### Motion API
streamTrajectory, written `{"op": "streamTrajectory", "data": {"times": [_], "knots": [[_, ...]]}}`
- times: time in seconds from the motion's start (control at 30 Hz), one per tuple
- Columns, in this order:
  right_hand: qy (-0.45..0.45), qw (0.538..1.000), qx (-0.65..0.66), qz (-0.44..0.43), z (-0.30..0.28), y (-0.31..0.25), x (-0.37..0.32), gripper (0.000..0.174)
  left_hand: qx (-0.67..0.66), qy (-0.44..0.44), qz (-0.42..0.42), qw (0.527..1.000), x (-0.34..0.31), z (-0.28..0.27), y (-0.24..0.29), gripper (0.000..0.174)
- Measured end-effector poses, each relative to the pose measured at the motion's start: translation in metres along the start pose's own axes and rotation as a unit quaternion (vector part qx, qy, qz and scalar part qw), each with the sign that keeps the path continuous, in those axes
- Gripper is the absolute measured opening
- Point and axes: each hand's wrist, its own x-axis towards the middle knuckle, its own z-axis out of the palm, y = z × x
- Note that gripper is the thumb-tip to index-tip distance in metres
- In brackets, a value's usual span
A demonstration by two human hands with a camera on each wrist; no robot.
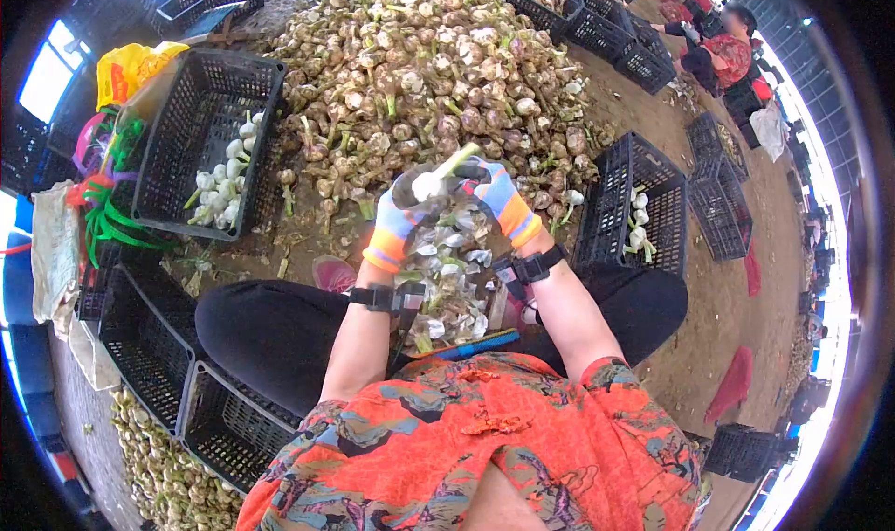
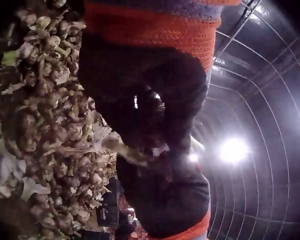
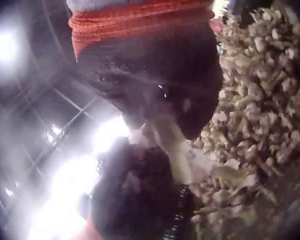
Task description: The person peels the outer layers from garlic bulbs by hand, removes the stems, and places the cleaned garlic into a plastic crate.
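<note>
In the head view a white garlic bulb [image 1: 428, 186] with a green stem [image 1: 459, 159] is held between both gloved hands, above a heap of peeled skins. The left hand [image 1: 403, 208] curls its fingers round the bulb. On the other side, the right hand [image 1: 497, 193] pinches at the stem side, with something dark and red at its fingers that I cannot identify. Both wrist views show dark glove fingers close together, the left hand [image 2: 145, 85] and right hand [image 3: 155, 75], with the pale stem [image 3: 172, 150] between them.
A large garlic pile [image 1: 419, 74] lies ahead. Black crates with white bulbs stand left [image 1: 207, 139] and right [image 1: 643, 200]. Skins [image 1: 452, 289] and a blue object [image 1: 475, 345] lie between the legs. Another person [image 1: 727, 55] sits at the upper right.
</note>
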Motion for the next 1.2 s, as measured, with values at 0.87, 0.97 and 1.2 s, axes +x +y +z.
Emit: {"op": "streamTrajectory", "data": {"times": [0.87,0.97,1.2], "knots": [[-0.002,0.980,-0.197,0.030,-0.016,0.010,0.001,0.033,-0.154,0.002,-0.061,0.986,-0.001,-0.008,0.006,0.061],[-0.057,0.973,-0.225,-0.022,0.003,-0.036,0.006,0.025,0.077,-0.024,0.032,0.996,-0.004,0.004,0.005,0.065],[-0.065,0.905,-0.417,-0.041,0.012,-0.050,0.011,0.034,0.053,-0.023,0.062,0.996,0.000,0.002,-0.008,0.065]]}}
